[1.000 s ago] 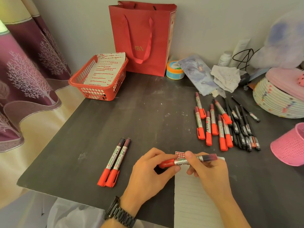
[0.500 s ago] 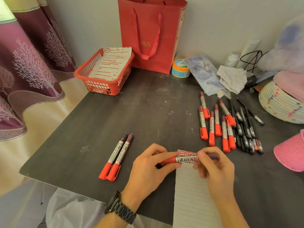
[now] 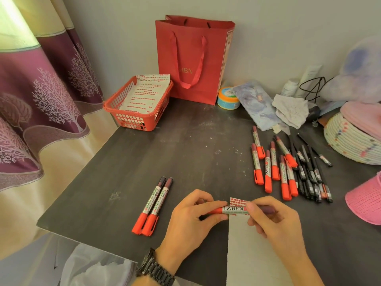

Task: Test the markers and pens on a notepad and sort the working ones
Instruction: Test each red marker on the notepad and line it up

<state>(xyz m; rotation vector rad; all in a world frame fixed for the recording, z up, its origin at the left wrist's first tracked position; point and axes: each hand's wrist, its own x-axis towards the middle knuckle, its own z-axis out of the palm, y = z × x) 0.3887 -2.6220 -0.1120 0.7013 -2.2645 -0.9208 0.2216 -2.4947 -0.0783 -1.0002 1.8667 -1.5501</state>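
A red marker (image 3: 234, 209) lies crosswise between both hands, just above the top of a lined notepad (image 3: 247, 254) that carries red test marks. My left hand (image 3: 191, 221) pinches the marker's red cap end. My right hand (image 3: 272, 219) grips its dark rear end. Two red-capped markers (image 3: 152, 205) lie side by side on the dark table to the left. To the right sits a pile of several red markers (image 3: 274, 168) and black pens (image 3: 311, 172).
At the back left stands a red basket (image 3: 127, 118) holding marked paper, with a red gift bag (image 3: 191, 58) behind it. A pink mesh cup (image 3: 365, 199) is at the right edge, a woven basket (image 3: 348, 141) behind it. The table's near edge (image 3: 82, 238) runs under my forearms.
The marker has come down closer to the notepad's top edge. My right hand has slid along the barrel and now covers its dark end, which stuck out a second ago.
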